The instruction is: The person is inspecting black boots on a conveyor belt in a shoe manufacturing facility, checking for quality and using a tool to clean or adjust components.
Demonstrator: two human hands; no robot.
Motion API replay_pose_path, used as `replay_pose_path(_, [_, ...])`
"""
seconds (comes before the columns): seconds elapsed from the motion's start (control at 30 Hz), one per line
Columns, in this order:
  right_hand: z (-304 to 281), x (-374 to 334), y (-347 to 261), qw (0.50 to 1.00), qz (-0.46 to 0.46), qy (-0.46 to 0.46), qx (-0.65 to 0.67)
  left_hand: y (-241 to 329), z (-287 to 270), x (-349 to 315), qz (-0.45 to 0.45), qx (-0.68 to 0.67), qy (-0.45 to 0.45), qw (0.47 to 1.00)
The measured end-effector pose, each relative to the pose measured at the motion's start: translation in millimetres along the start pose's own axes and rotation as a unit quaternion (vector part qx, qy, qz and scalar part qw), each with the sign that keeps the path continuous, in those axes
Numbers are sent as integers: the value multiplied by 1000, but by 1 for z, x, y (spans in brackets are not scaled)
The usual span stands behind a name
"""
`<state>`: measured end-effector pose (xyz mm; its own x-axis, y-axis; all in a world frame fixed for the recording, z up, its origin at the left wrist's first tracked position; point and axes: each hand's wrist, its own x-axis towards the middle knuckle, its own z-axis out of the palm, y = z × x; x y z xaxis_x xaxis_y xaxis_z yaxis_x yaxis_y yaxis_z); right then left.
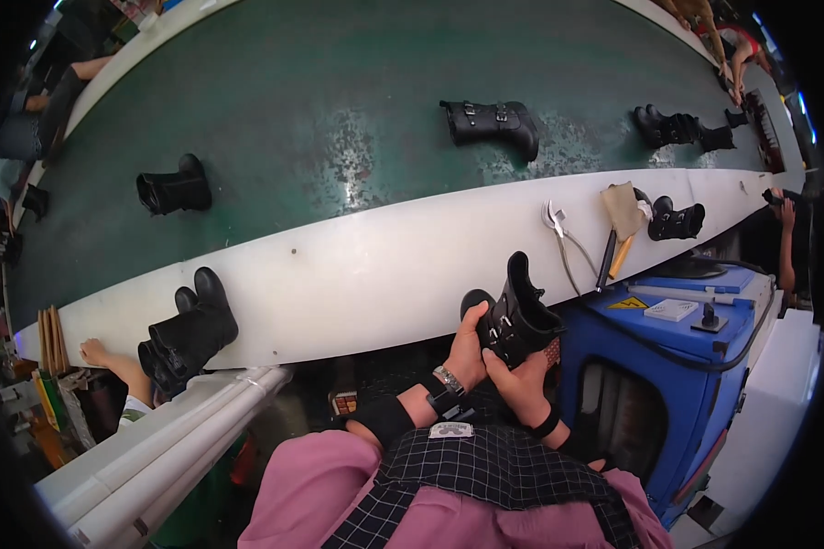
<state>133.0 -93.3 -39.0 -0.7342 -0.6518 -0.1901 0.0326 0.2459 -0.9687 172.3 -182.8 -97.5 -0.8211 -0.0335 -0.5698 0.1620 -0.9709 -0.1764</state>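
In front of me, at the near edge of the white ledge, I hold a pair of black buckled boots [519, 322]. Their soles and toes point away from me, and the shaft opening faces right. My left hand [467, 355] is closed round the left side of the pair, with its thumb along the leather. From below, my right hand [525, 382] grips the shafts, its thumb near the buckles. Part of its fingers is hidden behind the leather. On the ledge to the right lie metal pincers [563, 240] with long handles.
Beyond the pincers are a tan pad [622, 210], a yellow-handled tool [622, 257] and another boot pair [676, 220]. More boots [493, 126] lie on the green conveyor belt [275, 110]. Left stands a black boot pair [192, 325] near another person's hand [92, 352]. A blue machine [705, 366] is at right.
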Motion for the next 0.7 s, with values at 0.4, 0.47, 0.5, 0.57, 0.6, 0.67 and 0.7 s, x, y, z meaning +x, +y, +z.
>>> replay_pose_path(0.4, [1,28,-11,976,-40,5,-213,6,2,11,-78,-58,-8,995])
replay_pose_path(0.47, [0,34,-11,977,-24,-1,-213,9,4,12,-94,-59,3,994])
replay_pose_path(0.5, [0,37,-9,978,6,-10,-209,10,1,14,-91,-64,12,994])
replay_pose_path(0.57, [-2,42,-5,978,44,-26,-201,12,-6,18,-104,-83,10,991])
replay_pose_path(0.6, [-4,45,-6,976,45,-42,-209,15,-1,19,-107,-89,16,990])
replay_pose_path(0.67, [-4,51,-9,972,54,-61,-218,22,10,20,-101,-56,50,992])
replay_pose_path(0.7, [-3,54,-11,976,63,-75,-194,26,13,20,-102,-61,56,991])
